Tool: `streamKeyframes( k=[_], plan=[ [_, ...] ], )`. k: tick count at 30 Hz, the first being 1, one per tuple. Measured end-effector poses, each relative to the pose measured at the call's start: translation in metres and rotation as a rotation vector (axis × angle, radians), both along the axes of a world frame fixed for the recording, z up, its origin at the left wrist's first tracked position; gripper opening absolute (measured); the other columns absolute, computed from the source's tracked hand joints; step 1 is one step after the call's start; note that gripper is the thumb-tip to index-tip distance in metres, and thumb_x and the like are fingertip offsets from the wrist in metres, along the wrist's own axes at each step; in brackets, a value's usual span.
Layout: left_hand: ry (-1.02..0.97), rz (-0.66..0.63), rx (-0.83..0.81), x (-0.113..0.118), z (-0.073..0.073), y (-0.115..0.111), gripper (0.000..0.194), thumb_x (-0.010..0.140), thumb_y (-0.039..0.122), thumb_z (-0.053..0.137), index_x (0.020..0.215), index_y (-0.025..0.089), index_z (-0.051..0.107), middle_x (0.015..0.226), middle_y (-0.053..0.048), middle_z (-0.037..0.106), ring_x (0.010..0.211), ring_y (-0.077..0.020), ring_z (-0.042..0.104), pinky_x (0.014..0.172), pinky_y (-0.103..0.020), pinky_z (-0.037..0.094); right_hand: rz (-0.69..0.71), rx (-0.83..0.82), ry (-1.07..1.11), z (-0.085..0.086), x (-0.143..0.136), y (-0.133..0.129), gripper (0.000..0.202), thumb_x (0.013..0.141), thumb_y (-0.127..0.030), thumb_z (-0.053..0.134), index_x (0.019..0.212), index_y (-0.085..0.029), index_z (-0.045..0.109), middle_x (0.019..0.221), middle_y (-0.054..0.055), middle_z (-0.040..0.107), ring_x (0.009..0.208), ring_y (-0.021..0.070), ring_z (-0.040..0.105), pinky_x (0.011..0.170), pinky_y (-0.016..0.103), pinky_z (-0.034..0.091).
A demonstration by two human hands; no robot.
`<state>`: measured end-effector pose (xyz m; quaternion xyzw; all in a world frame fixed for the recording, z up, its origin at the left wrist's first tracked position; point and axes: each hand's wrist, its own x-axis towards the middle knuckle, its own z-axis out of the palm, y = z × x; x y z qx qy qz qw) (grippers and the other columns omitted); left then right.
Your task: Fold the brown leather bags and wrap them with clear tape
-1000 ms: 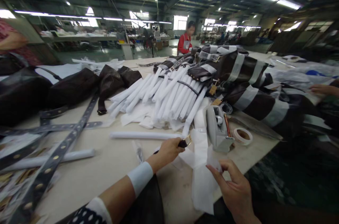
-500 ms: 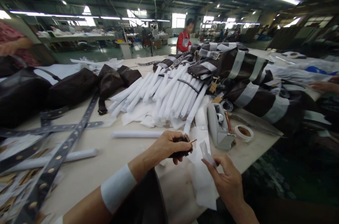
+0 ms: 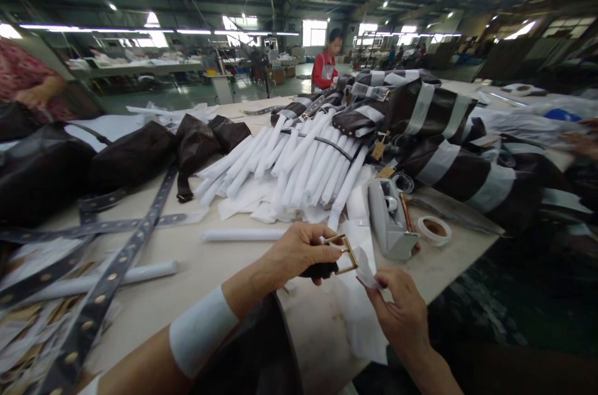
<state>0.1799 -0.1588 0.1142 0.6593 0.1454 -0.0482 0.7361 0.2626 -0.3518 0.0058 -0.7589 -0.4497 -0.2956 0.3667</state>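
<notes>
Near the middle of the view, my left hand (image 3: 303, 253) pinches a dark strap end with a gold rectangular buckle (image 3: 347, 254) sticking out past the fingertips. Just right of the buckle, my right hand (image 3: 402, 304) holds a small piece of thin white paper (image 3: 365, 269) between thumb and fingers; the paper's edge is close to the buckle frame. Beneath both hands a longer white sheet (image 3: 362, 326) hangs toward the table's front edge. A dark leather piece (image 3: 261, 351) lies below my left forearm.
A tape dispenser (image 3: 390, 220) and a tape roll (image 3: 434, 230) stand right of centre. White rolled tubes (image 3: 303, 164) are heaped behind. Dark bags (image 3: 131, 155) lie left, wrapped bags (image 3: 434, 114) right. Studded straps (image 3: 112, 276) cross at left. Other people stand around the table.
The buckle has turned in my left hand, so its open gold frame now shows. My right hand and its paper have come slightly closer to the buckle.
</notes>
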Motion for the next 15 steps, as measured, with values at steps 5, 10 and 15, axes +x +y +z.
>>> streamKeyframes(
  k=[5, 10, 15],
  plan=[
    [0.048, 0.028, 0.111, 0.001, -0.002, -0.007, 0.023, 0.066, 0.028, 0.063, 0.082, 0.012, 0.065, 0.054, 0.0, 0.057, 0.042, -0.0089, 0.05, 0.034, -0.017, 0.042, -0.007, 0.0, -0.044, 0.006, -0.001, 0.002, 0.009, 0.083, -0.014, 0.052, 0.078, -0.021, 0.048, 0.071, 0.001, 0.057, 0.07, 0.0148, 0.053, 0.065, 0.027, 0.042],
    [0.11, 0.039, 0.223, 0.004, -0.008, -0.012, 0.023, 0.068, 0.026, 0.058, 0.085, 0.012, 0.067, 0.052, 0.001, 0.056, 0.037, -0.0084, 0.047, 0.031, -0.017, 0.039, -0.025, -0.066, -0.127, 0.005, 0.001, 0.0, 0.01, 0.08, -0.011, 0.052, 0.079, -0.02, 0.048, 0.074, 0.002, 0.058, 0.071, 0.0154, 0.054, 0.068, 0.029, 0.042],
    [0.156, 0.023, 0.392, 0.005, -0.014, -0.012, 0.029, 0.068, 0.029, 0.056, 0.091, 0.015, 0.069, 0.053, 0.001, 0.056, 0.038, -0.0088, 0.048, 0.034, -0.017, 0.038, -0.052, -0.073, -0.162, 0.004, 0.003, -0.001, 0.012, 0.078, -0.009, 0.052, 0.079, -0.02, 0.049, 0.073, 0.002, 0.058, 0.07, 0.0156, 0.054, 0.068, 0.03, 0.042]
  ],
)
